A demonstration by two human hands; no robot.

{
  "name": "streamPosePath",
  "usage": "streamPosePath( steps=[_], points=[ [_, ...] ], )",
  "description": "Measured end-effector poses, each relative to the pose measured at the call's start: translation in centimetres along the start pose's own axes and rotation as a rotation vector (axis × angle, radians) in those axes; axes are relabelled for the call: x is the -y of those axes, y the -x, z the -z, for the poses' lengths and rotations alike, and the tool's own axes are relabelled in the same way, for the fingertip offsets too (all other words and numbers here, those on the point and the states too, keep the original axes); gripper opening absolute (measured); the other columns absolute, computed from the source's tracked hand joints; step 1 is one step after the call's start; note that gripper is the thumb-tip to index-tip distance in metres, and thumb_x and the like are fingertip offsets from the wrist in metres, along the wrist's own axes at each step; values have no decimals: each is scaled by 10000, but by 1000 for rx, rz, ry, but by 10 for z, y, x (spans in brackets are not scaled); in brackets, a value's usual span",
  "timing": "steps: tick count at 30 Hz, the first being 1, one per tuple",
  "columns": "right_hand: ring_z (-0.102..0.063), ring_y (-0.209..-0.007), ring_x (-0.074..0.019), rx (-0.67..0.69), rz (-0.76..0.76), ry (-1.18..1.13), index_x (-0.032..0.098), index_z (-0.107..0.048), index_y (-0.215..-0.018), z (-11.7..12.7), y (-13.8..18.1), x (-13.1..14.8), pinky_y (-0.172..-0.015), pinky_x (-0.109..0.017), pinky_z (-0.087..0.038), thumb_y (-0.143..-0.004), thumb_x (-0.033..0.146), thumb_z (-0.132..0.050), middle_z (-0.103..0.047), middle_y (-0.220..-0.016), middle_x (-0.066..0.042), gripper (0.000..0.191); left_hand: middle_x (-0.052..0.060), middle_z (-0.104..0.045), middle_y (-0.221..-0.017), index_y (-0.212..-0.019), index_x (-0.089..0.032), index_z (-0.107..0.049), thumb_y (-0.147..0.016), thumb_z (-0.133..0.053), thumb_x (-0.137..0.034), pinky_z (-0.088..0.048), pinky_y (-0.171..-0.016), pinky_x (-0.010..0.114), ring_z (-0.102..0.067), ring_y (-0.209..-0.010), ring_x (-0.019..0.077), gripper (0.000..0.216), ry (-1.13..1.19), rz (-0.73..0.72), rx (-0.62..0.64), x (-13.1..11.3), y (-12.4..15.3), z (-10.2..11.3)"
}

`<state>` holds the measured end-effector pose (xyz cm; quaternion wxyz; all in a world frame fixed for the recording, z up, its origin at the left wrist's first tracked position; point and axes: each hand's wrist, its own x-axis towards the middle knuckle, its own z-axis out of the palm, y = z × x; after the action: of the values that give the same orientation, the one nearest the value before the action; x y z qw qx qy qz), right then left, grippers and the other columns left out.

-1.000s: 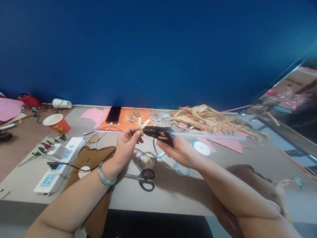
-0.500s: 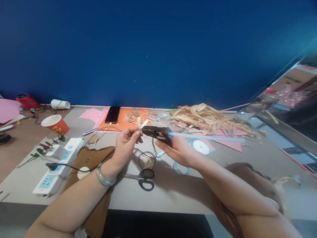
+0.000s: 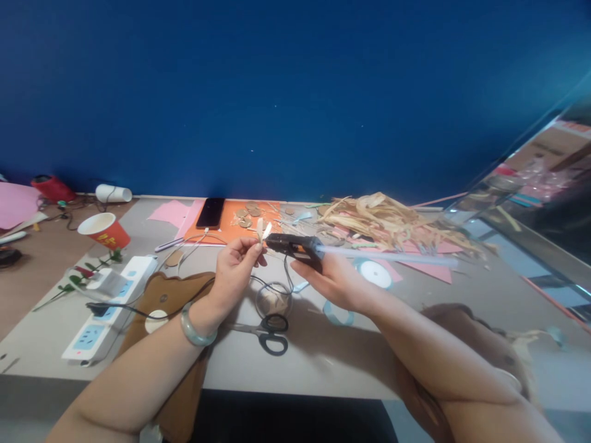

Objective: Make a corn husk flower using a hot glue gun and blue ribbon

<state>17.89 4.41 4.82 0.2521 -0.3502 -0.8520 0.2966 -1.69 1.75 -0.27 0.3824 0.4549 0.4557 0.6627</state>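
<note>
My left hand [image 3: 234, 271] pinches a small pale straw piece [image 3: 262, 231] between thumb and fingers and holds it above the grey table [image 3: 300, 363]. A green bangle sits on that wrist. My right hand [image 3: 335, 283] grips a black and orange glue gun [image 3: 295, 247] with a long clear glue stick [image 3: 388, 255] out of its back. The gun's nozzle points left and touches the straw piece. Its black cord hangs down toward the table.
Black scissors [image 3: 270, 329] and a tape roll [image 3: 273, 299] lie under my hands. A brown pouch [image 3: 161, 301] and a white power strip [image 3: 108, 304] lie to the left, with a red paper cup [image 3: 104, 230] beyond. At the back lie a phone [image 3: 211, 213], orange paper [image 3: 231, 227] and a straw pile [image 3: 388, 221].
Both hands stay almost still. The straw piece has turned a little more upright at the gun's nozzle.
</note>
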Motion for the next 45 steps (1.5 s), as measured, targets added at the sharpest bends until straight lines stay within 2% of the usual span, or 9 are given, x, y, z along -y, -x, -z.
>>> streamPosePath(
  steps=[6, 16, 28, 31, 34, 37, 41, 43, 45],
  points=[
    [-567, -727, -207, 12, 16, -17, 177, -658, -1013, 0, 0, -2, -640, -307, -478, -909, 390, -502, -613, -702, -36, 284, 16, -667, -661, -802, -154, -607, -760, -710, -373, -443, -515, 230, -594, -525, 102, 246, 7, 4, -6, 0, 0, 0],
    [-553, -690, -187, 3, -27, -22, 171, -648, -1023, 0, 1, -1, -626, -296, -462, -908, 404, -507, -632, -763, -38, 296, 12, -664, -648, -801, -152, -604, -771, -701, -371, -445, -522, 226, -590, -525, 98, 241, -10, 8, -5, 0, 0, 0],
    [-559, -700, -200, -2, -19, -51, 182, -653, -986, 0, 1, -1, -623, -307, -471, -895, 399, -527, -620, -733, -39, 267, 19, -669, -663, -793, -156, -609, -758, -711, -384, -443, -522, 233, -593, -530, 104, 252, -6, 20, -7, -3, 1, -1],
    [-525, -640, -170, -22, 2, -92, 176, -635, -996, 1, -1, 0, -577, -289, -442, -898, 380, -524, -597, -718, -36, 252, 13, -661, -643, -786, -159, -610, -753, -716, -381, -441, -519, 232, -586, -526, 104, 248, -4, 25, -7, -5, 1, -1],
    [-457, -538, -125, -33, 16, -249, 161, -602, -966, 2, -1, 3, -509, -267, -391, -909, 367, -507, -533, -640, -5, 233, 18, -670, -665, -786, -158, -613, -754, -716, -366, -452, -532, 233, -589, -534, 103, 234, -7, 35, -7, -6, 1, -1],
    [-440, -485, -97, -107, -50, -447, 161, -560, -854, -3, 1, 5, -477, -253, -380, -886, 376, -555, -490, -585, 27, 218, 28, -681, -691, -789, -154, -612, -760, -712, -350, -465, -548, 236, -610, -554, 108, 221, -10, 56, 9, -8, 3, -1],
    [-511, -508, -88, -310, -152, -592, 161, -560, -861, -20, 1, 5, -498, -254, -435, -797, 374, -666, -607, -754, -16, 247, 39, -695, -721, -793, -157, -603, -761, -711, -344, -485, -553, 247, -632, -569, 123, 218, 11, 107, 59, -9, 9, -4],
    [-543, -544, -95, -359, -181, -627, 163, -563, -867, -30, -1, 4, -519, -256, -457, -776, 370, -681, -637, -839, -36, 255, 37, -694, -724, -788, -159, -602, -758, -712, -343, -499, -563, 257, -635, -569, 127, 216, 22, 128, 86, -10, 12, -7],
    [-536, -538, -94, -373, -188, -663, 168, -554, -865, -37, -2, 2, -518, -252, -456, -772, 381, -680, -635, -808, -23, 264, 34, -690, -722, -782, -157, -603, -752, -716, -341, -511, -576, 264, -636, -569, 128, 217, 26, 147, 99, -10, 15, -8]
  ],
)
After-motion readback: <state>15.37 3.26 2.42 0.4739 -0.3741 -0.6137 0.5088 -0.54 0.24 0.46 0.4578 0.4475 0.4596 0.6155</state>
